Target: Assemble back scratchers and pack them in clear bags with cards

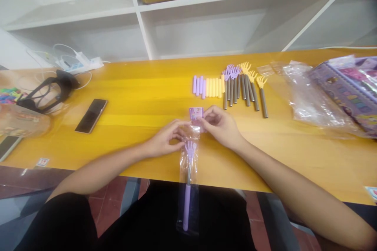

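A purple back scratcher (187, 200) lies inside a clear plastic sleeve (193, 219), its claw end towards the table and its handle hanging over my lap. My left hand (167, 139) pinches the left edge of the sleeve near the claw. With thumb and fingers, my right hand (220, 125) grips a small pink and purple printed card (196, 113) at the sleeve's top end. Whether the card is inside or outside the sleeve I cannot tell. Beyond my hands lie several metal scratcher rods (264, 102) with purple or yellow claws, beside a row of purple and yellow handle tubes (213, 87).
On the right are clear plastic bags (306, 94) and a purple printed box (338, 94). To the left lie a phone (91, 116), a black strapped headset (55, 90), a plastic tub (23, 119) and a power strip (88, 64). White shelving (206, 27) stands behind the table.
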Demonstrator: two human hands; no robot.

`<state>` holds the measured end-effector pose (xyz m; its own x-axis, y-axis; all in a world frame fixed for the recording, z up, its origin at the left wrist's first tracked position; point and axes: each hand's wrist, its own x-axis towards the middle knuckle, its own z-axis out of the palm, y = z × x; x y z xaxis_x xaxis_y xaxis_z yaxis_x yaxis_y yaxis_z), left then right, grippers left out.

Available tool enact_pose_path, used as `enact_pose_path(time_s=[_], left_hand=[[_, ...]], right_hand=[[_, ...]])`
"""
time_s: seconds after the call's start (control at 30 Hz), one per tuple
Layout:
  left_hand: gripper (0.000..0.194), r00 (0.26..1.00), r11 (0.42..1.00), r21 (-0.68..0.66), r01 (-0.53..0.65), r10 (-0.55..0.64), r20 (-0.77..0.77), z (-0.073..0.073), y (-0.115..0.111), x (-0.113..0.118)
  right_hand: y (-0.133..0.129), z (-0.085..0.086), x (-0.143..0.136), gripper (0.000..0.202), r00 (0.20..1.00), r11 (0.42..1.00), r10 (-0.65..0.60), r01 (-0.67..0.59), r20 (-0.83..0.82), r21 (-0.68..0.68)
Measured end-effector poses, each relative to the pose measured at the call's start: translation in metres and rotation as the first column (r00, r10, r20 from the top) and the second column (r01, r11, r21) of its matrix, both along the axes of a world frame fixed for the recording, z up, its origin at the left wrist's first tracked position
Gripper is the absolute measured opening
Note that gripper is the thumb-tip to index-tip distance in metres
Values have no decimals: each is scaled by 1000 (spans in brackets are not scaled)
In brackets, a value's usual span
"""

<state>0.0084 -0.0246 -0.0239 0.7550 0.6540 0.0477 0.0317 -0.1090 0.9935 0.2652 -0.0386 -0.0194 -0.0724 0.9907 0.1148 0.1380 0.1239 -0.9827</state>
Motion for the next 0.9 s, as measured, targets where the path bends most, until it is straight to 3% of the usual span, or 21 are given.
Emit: enact_pose_path(time_s=[0.13,0.23,0.47,0.67,0.9], left_hand=[[80,1000,996,-91,-4,5,11,4,2,-1],[78,996,983,-181,30,-15,82,2,5,-3],[63,949,901,-425,83,58,310,10,8,-3],[64,947,872,-480,100,65,315,21,8,-1],[61,940,839,-540,57,137,311,13,9,-4]], right_hand=[[0,-1,1,43,998,1000,-3,4,-56,16],[-1,1,4,40,999,999,7,-5,-36,47],[-3,5,10,31,960,967,-10,-62,278,249],[-2,10,16,30,894,937,-20,-139,448,319],[-1,7,18,26,876,917,7,-198,482,346]])
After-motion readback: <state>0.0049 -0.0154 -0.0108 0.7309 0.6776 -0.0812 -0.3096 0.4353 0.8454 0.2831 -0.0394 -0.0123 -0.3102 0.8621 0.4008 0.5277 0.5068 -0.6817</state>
